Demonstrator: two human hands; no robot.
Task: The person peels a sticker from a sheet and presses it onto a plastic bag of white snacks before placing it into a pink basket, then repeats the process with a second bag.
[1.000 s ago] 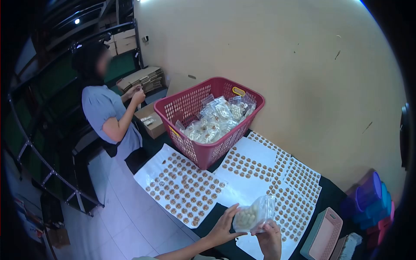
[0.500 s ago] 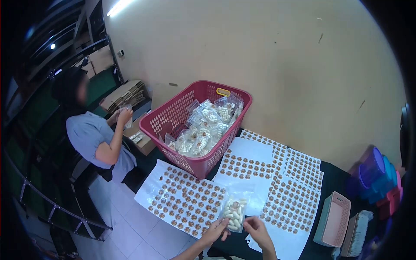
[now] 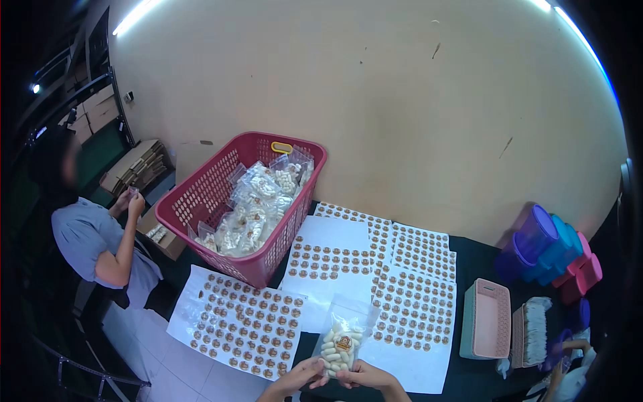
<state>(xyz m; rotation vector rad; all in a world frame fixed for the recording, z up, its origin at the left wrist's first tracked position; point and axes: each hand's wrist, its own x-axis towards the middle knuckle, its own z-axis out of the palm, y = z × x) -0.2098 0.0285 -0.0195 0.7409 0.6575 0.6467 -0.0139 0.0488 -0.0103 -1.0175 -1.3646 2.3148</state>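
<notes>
In front of me is a clear plastic bag [image 3: 340, 343] of white oblong pieces, with a round brown-and-orange sticker [image 3: 343, 344] on its front. My left hand [image 3: 301, 377] grips its lower left corner, thumb on the front. My right hand [image 3: 367, 376] pinches the lower right corner. The bag leans away from me, its top part flat and unfilled. Beneath and behind it lie white sticker sheets [image 3: 328, 285] with rows of round labels. Another sticker sheet [image 3: 184, 311] lies to the left of my hands.
A red perforated basket [image 3: 258, 266] at the back left holds several filled bags. On the right stand a pink-and-green basket [image 3: 492, 321], a bin with white plastic [image 3: 534, 335] and coloured tubs [image 3: 536, 234]. A co-worker [image 3: 100, 241] stands left; another person's hand [image 3: 573, 346] shows at lower right.
My view has swung right. My right hand, beside the bag's edge before, now holds its lower right corner. The bag's sticker faces me more squarely. Another person has appeared at lower right.
</notes>
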